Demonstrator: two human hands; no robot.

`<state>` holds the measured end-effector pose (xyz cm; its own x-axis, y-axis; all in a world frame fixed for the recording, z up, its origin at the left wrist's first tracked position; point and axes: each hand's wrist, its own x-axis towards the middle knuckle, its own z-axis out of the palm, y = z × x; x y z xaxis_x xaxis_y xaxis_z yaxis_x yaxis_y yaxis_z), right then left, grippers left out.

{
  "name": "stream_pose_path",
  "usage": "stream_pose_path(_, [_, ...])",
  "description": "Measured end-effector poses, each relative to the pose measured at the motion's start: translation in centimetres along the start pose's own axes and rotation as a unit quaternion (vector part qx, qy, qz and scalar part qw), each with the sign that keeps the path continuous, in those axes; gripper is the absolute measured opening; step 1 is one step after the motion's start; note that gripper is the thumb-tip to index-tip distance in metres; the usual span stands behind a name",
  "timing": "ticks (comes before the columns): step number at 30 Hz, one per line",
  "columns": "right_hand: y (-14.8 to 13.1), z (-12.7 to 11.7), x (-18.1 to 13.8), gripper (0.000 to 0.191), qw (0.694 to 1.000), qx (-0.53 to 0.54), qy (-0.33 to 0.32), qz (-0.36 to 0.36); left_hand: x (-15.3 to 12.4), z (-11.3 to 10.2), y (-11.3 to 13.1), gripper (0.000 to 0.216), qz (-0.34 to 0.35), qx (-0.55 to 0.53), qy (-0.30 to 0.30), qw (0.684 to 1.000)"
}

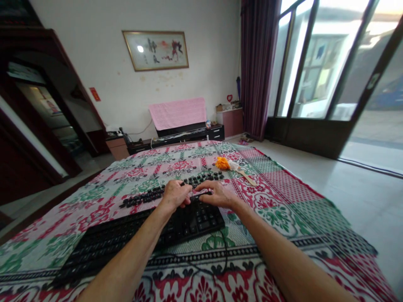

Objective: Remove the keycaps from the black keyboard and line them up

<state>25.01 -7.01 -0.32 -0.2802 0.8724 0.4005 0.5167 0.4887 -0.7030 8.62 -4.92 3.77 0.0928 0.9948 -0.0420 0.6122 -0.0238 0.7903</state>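
A black keyboard (132, 241) lies on a patterned cloth (283, 201) in front of me, its cable trailing towards me. Beyond it, rows of loose black keycaps (147, 195) are laid out on the cloth. My left hand (174, 196) and my right hand (214, 193) meet at the keyboard's far right end, fingers curled and pinched together over the keys. What the fingertips hold is too small to make out.
An orange flower-like tuft and a wooden stick (234, 167) lie further back on the cloth. A low black TV stand with a pink cover (179, 113) stands at the wall. Glass doors (330, 75) are on the right, dark wooden furniture (37, 105) on the left.
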Motion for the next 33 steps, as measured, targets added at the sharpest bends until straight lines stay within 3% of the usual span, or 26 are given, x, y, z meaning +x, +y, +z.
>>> stream_pose_path(6, [0.0, 0.6, 0.1, 0.024, 0.999, 0.013, -0.036, -0.022, -0.2, 0.1, 0.5, 0.019, 0.027, -0.024, -0.009, 0.999])
stream_pose_path(13, [-0.1, 0.8, 0.1, 0.030, 0.998, 0.019, -0.040, 0.037, -0.1, 0.6, -0.1, 0.023, 0.055, -0.033, 0.003, 0.998])
stream_pose_path(21, [0.7, -0.3, 0.8, 0.042, 0.997, -0.043, 0.043, 0.052, 0.9, 1.1, -0.6, 0.029, 0.139, 0.023, 0.121, 0.983])
stream_pose_path(26, [4.2, -1.6, 0.1, 0.030, 0.967, -0.133, 0.159, 0.150, 1.5, 1.1, -2.1, 0.029, 0.090, -0.067, 0.093, 0.989])
stream_pose_path(29, [5.8, -1.6, -0.6, 0.024, 0.954, -0.177, 0.162, 0.180, 1.4, 1.5, -2.5, 0.029, 0.076, -0.106, 0.073, 0.989])
stream_pose_path(33, [6.1, -1.4, -1.1, 0.024, 0.948, -0.243, 0.140, 0.152, 1.0, 2.0, -2.5, 0.028, 0.071, -0.115, 0.061, 0.989])
